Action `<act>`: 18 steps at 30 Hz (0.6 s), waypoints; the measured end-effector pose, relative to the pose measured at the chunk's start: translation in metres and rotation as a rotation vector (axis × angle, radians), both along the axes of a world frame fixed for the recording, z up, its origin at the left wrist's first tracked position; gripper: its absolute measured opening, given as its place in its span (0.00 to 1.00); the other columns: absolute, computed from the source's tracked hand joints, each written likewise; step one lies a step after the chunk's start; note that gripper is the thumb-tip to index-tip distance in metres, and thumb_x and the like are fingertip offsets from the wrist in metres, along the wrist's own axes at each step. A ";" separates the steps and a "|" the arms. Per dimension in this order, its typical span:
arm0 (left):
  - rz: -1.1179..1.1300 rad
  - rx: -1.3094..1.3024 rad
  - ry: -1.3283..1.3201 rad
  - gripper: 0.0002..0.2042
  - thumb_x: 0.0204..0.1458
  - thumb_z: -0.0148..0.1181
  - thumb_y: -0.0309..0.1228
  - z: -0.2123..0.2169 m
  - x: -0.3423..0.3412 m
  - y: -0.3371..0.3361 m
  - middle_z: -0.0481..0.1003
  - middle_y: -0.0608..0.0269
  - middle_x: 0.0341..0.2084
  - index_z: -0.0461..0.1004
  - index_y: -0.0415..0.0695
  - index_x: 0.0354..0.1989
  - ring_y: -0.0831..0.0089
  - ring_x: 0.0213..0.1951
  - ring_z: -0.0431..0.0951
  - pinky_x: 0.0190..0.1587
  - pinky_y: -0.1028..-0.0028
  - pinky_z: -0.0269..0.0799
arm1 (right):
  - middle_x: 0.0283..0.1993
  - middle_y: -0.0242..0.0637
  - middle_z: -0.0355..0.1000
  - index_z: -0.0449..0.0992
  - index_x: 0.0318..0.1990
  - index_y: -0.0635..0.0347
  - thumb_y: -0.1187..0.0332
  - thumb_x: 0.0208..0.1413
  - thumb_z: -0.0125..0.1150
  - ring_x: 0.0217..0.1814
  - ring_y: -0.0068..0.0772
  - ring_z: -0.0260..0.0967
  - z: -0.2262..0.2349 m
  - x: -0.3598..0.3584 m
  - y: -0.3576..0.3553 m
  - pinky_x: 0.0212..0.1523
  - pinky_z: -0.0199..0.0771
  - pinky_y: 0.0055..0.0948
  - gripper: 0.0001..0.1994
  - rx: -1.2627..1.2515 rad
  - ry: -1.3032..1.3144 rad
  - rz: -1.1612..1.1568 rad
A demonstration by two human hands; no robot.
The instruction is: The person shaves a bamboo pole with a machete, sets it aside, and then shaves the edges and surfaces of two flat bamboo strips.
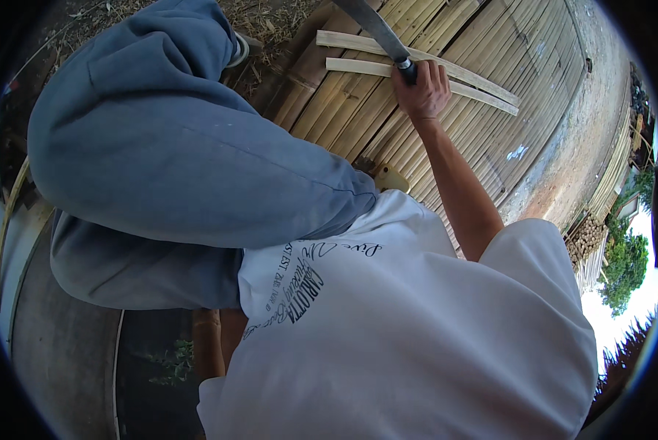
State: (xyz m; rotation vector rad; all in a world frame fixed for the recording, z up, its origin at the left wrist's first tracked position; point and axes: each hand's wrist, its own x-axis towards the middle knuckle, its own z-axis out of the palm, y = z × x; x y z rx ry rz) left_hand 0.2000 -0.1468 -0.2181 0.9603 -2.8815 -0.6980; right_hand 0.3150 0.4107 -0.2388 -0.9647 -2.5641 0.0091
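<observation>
Holding long grey metal knife (378,33) in R hand (423,94) w/ fingers clamped on handle, over two pale flat wood strips (358,67) on yellow-brown bamboo slats (351,103); can't tell re L hand fingers; could nick strips b/c of careless swing

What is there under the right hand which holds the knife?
Under the right hand, a pale strip crosses bamboo slats, showing on both sides. Its middle, covered by the hand, cannot be seen.

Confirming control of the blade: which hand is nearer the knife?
Right: the right hand grips the knife by its black handle. The left hand is out of view, so its exact position relative to the knife cannot be told.
</observation>
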 end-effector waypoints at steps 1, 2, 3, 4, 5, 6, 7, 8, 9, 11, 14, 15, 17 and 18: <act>-0.001 0.002 0.005 0.15 0.58 0.52 0.34 -0.002 0.000 0.000 0.68 0.59 0.33 0.72 0.39 0.49 0.69 0.32 0.72 0.37 0.70 0.68 | 0.26 0.32 0.66 0.70 0.25 0.53 0.58 0.36 0.69 0.30 0.38 0.66 0.001 -0.001 -0.001 0.29 0.67 0.37 0.15 0.007 -0.003 -0.013; 0.002 0.006 0.016 0.15 0.58 0.52 0.34 -0.004 0.001 0.001 0.68 0.59 0.33 0.72 0.39 0.49 0.69 0.32 0.72 0.37 0.70 0.68 | 0.26 0.32 0.66 0.70 0.25 0.53 0.58 0.36 0.69 0.30 0.38 0.66 0.001 0.000 0.000 0.29 0.67 0.37 0.15 0.003 0.015 0.001; 0.004 0.008 0.019 0.15 0.58 0.52 0.34 -0.006 0.001 0.002 0.68 0.59 0.33 0.72 0.39 0.49 0.69 0.32 0.72 0.37 0.70 0.68 | 0.26 0.32 0.67 0.70 0.25 0.53 0.58 0.36 0.69 0.30 0.38 0.66 0.002 0.000 0.001 0.30 0.67 0.37 0.14 0.010 0.006 -0.003; 0.006 0.016 0.030 0.15 0.58 0.52 0.34 -0.007 0.000 0.003 0.68 0.59 0.33 0.72 0.39 0.49 0.69 0.32 0.72 0.37 0.70 0.68 | 0.26 0.32 0.67 0.70 0.25 0.53 0.58 0.37 0.69 0.30 0.39 0.66 0.003 -0.001 0.001 0.30 0.67 0.38 0.14 0.017 -0.003 -0.008; 0.013 0.018 0.043 0.15 0.58 0.53 0.34 -0.011 0.001 0.002 0.68 0.59 0.33 0.72 0.39 0.49 0.69 0.32 0.72 0.37 0.70 0.68 | 0.27 0.33 0.67 0.70 0.25 0.54 0.57 0.38 0.69 0.31 0.39 0.66 0.002 -0.002 0.000 0.31 0.68 0.38 0.15 0.012 0.003 -0.005; 0.011 0.028 0.050 0.15 0.58 0.53 0.34 -0.014 0.001 0.004 0.68 0.59 0.33 0.73 0.39 0.49 0.69 0.32 0.72 0.37 0.70 0.68 | 0.27 0.33 0.67 0.70 0.25 0.54 0.57 0.38 0.69 0.31 0.39 0.66 0.002 -0.002 0.000 0.31 0.68 0.38 0.15 0.018 0.029 0.004; 0.013 0.038 0.059 0.14 0.58 0.53 0.34 -0.017 0.001 0.007 0.68 0.59 0.33 0.73 0.39 0.49 0.69 0.32 0.72 0.37 0.70 0.68 | 0.27 0.33 0.68 0.71 0.26 0.54 0.57 0.39 0.68 0.32 0.39 0.66 0.001 -0.001 0.000 0.32 0.68 0.39 0.15 0.006 -0.004 -0.010; 0.011 0.045 0.067 0.14 0.58 0.53 0.34 -0.019 0.001 0.007 0.68 0.59 0.33 0.73 0.40 0.49 0.69 0.32 0.72 0.37 0.70 0.68 | 0.28 0.34 0.68 0.71 0.26 0.54 0.56 0.39 0.68 0.33 0.39 0.67 0.003 -0.001 -0.003 0.33 0.68 0.39 0.15 -0.010 -0.037 -0.026; 0.010 0.053 0.077 0.14 0.58 0.53 0.34 -0.020 0.001 0.007 0.68 0.59 0.33 0.73 0.40 0.49 0.69 0.32 0.72 0.37 0.70 0.68 | 0.30 0.35 0.69 0.71 0.27 0.55 0.55 0.41 0.67 0.36 0.40 0.67 0.006 -0.001 -0.005 0.36 0.69 0.39 0.15 -0.054 -0.071 -0.047; 0.006 0.073 0.099 0.14 0.58 0.53 0.34 -0.025 -0.001 0.010 0.68 0.59 0.33 0.73 0.40 0.49 0.69 0.33 0.72 0.37 0.70 0.68 | 0.30 0.35 0.69 0.71 0.28 0.55 0.55 0.42 0.67 0.36 0.41 0.67 0.010 -0.004 -0.005 0.37 0.69 0.39 0.15 -0.054 -0.044 -0.047; 0.005 0.101 0.126 0.14 0.58 0.53 0.34 -0.030 -0.002 0.013 0.68 0.59 0.33 0.73 0.40 0.49 0.69 0.33 0.72 0.37 0.70 0.68 | 0.32 0.36 0.69 0.71 0.29 0.55 0.55 0.43 0.65 0.39 0.41 0.67 0.015 -0.007 -0.008 0.39 0.69 0.39 0.15 -0.066 -0.037 -0.056; 0.004 0.107 0.133 0.14 0.58 0.53 0.34 -0.031 -0.004 0.013 0.68 0.59 0.33 0.73 0.40 0.49 0.69 0.33 0.72 0.38 0.70 0.68 | 0.32 0.36 0.69 0.71 0.29 0.56 0.55 0.43 0.65 0.39 0.42 0.67 0.015 -0.009 -0.010 0.40 0.69 0.40 0.15 -0.076 -0.040 -0.057; -0.014 0.131 0.133 0.14 0.58 0.53 0.34 -0.035 -0.010 0.024 0.67 0.59 0.33 0.73 0.40 0.49 0.69 0.33 0.72 0.38 0.69 0.68 | 0.33 0.37 0.69 0.71 0.29 0.57 0.56 0.45 0.64 0.39 0.42 0.67 0.015 -0.001 -0.004 0.40 0.69 0.41 0.15 -0.081 -0.041 -0.067; -0.001 0.136 0.139 0.14 0.58 0.53 0.34 -0.035 -0.012 0.022 0.67 0.59 0.33 0.73 0.40 0.49 0.69 0.33 0.72 0.38 0.69 0.68 | 0.33 0.37 0.69 0.71 0.29 0.57 0.56 0.45 0.64 0.39 0.42 0.67 0.015 -0.005 -0.008 0.40 0.69 0.41 0.15 -0.078 -0.016 -0.044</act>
